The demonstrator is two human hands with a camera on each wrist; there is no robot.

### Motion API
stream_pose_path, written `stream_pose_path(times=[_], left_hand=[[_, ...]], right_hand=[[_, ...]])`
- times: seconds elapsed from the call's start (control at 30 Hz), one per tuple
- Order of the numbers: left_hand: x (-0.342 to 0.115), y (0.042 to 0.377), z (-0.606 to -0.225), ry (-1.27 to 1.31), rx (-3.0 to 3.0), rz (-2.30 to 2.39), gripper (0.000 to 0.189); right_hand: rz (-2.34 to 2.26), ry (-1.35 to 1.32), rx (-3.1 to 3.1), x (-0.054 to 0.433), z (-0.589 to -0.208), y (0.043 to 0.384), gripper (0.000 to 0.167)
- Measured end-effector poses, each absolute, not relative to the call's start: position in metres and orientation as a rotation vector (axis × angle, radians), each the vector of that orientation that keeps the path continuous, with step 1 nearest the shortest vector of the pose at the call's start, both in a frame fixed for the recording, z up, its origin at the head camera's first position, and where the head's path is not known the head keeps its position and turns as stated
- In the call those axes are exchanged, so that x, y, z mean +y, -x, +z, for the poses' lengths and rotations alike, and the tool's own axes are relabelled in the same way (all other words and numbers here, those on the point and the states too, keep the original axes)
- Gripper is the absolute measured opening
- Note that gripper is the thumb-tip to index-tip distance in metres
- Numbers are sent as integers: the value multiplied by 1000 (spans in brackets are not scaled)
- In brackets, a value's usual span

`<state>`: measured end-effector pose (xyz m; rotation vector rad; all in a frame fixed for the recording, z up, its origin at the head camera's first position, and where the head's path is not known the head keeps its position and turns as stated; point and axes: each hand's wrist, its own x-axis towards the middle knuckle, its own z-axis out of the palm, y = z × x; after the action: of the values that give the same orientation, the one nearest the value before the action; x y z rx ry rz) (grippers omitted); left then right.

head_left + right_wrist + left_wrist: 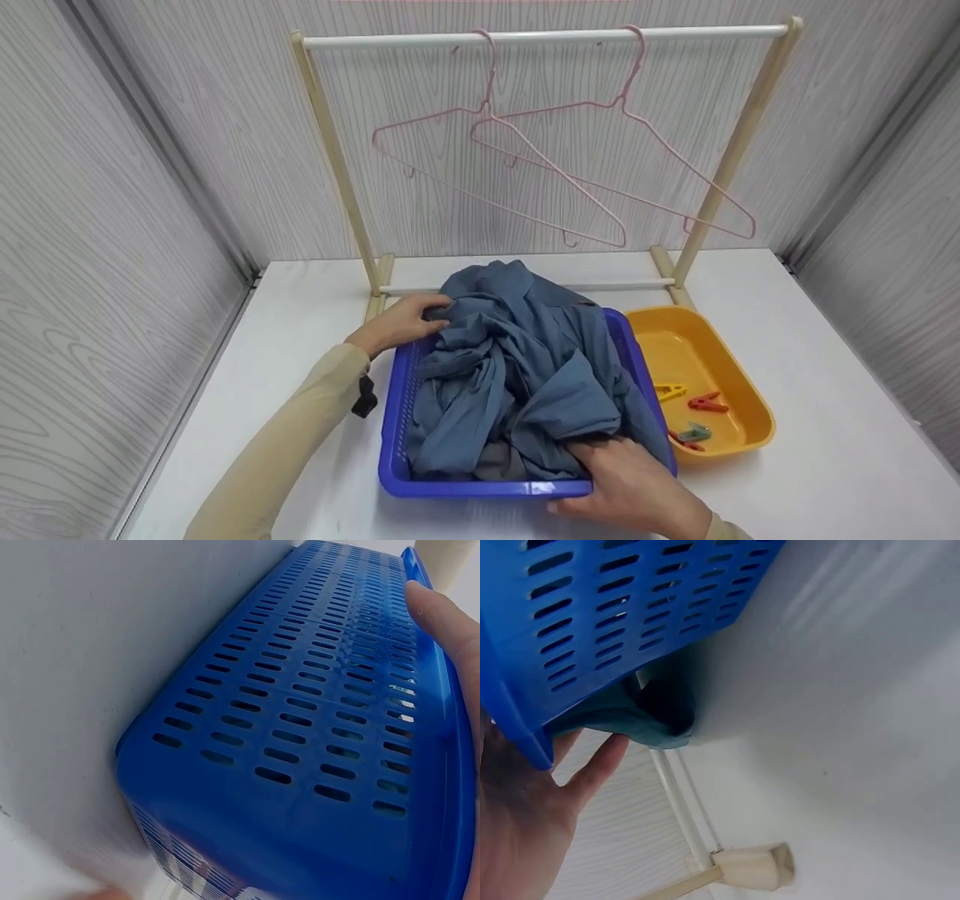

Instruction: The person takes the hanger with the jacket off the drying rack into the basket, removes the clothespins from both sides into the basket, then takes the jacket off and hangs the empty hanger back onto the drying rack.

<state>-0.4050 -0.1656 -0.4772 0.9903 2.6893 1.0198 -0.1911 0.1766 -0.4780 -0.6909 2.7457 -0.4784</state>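
Observation:
A blue plastic basket (pixel 480 489) with slotted sides holds a heap of crumpled slate-blue cloth (pixel 499 337). My right hand (pixel 634 484) grips the basket's front rim near its right corner, the thumb outside and the fingers inside, partly hidden by the cloth. In the right wrist view, the thumb (pixel 442 619) lies along the rim above the slotted wall. My left hand (pixel 401 324) is at the far left corner, thumb and fingers apart, fingertips at the cloth. The left wrist view has this hand (pixel 525 817) beside the rim, near a fold of cloth (pixel 637 720) hanging over it.
Behind the basket stands a wooden rack with a white rail (pixel 555 36), where two pink wire hangers (pixel 551 169) hang. To the right, a yellow tray (pixel 739 382) contains several clothespins (pixel 709 403). Everything stands on a white table (pixel 814 450) between grey wood-grain panels.

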Motion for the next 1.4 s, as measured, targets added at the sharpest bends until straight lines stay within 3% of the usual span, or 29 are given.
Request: stream_pose_path(times=[0.07, 0.2, 0.4, 0.67, 0.9, 1.17, 1.3, 1.4], left_hand=[[-165, 404, -478, -948, 2715, 1038, 25], [-161, 402, -477, -950, 2836, 1074, 5], [-158, 401, -473, -1043, 2931, 1032, 18], [-151, 384, -447, -1035, 3065, 986, 7], [-130, 357, -430, -1274, 3076, 902, 4], [-116, 325, -407, -1363, 2973, 1077, 14], [-114, 313, -398, -1484, 2807, 1029, 22], [-114, 304, -403, -1586, 2731, 847, 11]], right_hand=[[-478, 727, 2770, 177, -478, 190, 83], [-473, 759, 2785, 178, -479, 190, 79], [-469, 704, 2751, 179, -480, 191, 77], [-489, 628, 2762, 175, -480, 190, 86], [-512, 594, 2758, 174, -477, 189, 79], [-551, 533, 2751, 171, -476, 188, 96], [-550, 507, 2734, 170, -476, 189, 83], [-528, 516, 2736, 170, -476, 189, 77]])
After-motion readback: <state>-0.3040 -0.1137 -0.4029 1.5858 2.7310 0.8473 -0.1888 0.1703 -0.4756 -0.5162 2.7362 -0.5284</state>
